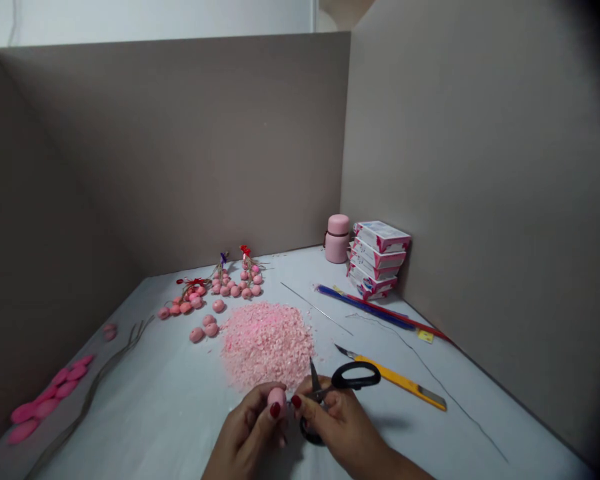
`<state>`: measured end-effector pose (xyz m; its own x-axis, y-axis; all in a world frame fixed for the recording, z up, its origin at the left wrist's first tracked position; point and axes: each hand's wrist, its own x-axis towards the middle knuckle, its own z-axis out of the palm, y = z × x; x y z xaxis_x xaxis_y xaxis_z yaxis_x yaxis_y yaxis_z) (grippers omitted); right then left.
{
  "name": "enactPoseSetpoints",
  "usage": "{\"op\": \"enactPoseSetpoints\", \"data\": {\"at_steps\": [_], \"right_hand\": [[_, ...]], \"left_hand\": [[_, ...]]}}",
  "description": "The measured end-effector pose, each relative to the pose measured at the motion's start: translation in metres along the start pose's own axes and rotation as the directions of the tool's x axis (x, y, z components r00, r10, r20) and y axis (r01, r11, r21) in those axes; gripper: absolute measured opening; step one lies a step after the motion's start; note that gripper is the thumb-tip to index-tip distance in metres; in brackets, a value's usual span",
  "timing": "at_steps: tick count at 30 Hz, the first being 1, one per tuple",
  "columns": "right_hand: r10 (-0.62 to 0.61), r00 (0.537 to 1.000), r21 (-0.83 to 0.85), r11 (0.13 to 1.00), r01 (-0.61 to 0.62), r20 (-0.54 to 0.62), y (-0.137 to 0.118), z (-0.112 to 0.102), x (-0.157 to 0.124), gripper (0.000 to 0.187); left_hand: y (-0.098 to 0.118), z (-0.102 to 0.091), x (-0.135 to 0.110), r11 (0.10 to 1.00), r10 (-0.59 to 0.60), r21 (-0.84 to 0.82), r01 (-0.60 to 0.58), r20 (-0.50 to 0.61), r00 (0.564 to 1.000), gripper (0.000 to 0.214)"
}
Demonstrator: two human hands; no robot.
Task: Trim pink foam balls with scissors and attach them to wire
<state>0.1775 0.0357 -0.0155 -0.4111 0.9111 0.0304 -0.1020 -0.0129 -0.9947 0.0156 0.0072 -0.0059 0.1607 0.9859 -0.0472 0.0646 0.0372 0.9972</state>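
Between the thumb and fingers of my left hand [245, 430] is a small round pink ball [277, 398]. My right hand [347, 420] is closed on a pair of scissors [356, 375] with black handles. The blades stand apart, one pointing up and away. My right thumb and forefinger come together close beside the ball, and I cannot make out whether they pinch anything small. Just beyond both hands is a heap of pink shavings [267, 340]. A yellow utility knife [403, 380] lies to the right of the scissors.
Loose pink balls [210, 329] and tied bunches of balls [235, 291] lie back left. Bright pink oval pieces [45, 402] and brown cord [97, 380] are at left. Right are a metal rod [317, 309], blue and red stems [365, 305], thin wire [430, 373], stacked boxes [379, 257] and a pink flask [337, 243].
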Motion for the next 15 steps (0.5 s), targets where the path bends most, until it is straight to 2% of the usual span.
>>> {"op": "enactPoseSetpoints", "data": {"at_steps": [4, 8, 11, 13, 15], "right_hand": [[-0.061, 0.998, -0.119, 0.991, 0.064, 0.034, -0.002, -0.001, -0.003, 0.036], [-0.101, 0.994, -0.248, 0.962, 0.11, 0.046, -0.004, -0.002, -0.006, 0.032], [-0.161, 0.978, -0.309, 0.931, 0.195, 0.131, -0.005, -0.003, -0.006, 0.029], [-0.163, 0.976, -0.272, 0.942, 0.197, 0.145, -0.006, -0.002, -0.006, 0.03], [-0.111, 0.99, -0.181, 0.975, 0.126, 0.088, -0.006, 0.0, -0.005, 0.032]], "left_hand": [[-0.003, 0.002, 0.004, 0.982, -0.141, -0.112, 0.151, 0.09, 0.986, 0.046], [-0.011, 0.002, 0.006, 0.966, -0.25, -0.05, 0.252, 0.055, 0.967, 0.056], [-0.019, 0.002, 0.007, 0.942, -0.337, 0.008, 0.336, 0.042, 0.941, 0.066], [-0.023, 0.001, 0.007, 0.945, -0.327, 0.016, 0.327, 0.045, 0.944, 0.065], [-0.024, 0.001, 0.006, 0.971, -0.237, 0.018, 0.237, 0.005, 0.971, 0.059]]}}
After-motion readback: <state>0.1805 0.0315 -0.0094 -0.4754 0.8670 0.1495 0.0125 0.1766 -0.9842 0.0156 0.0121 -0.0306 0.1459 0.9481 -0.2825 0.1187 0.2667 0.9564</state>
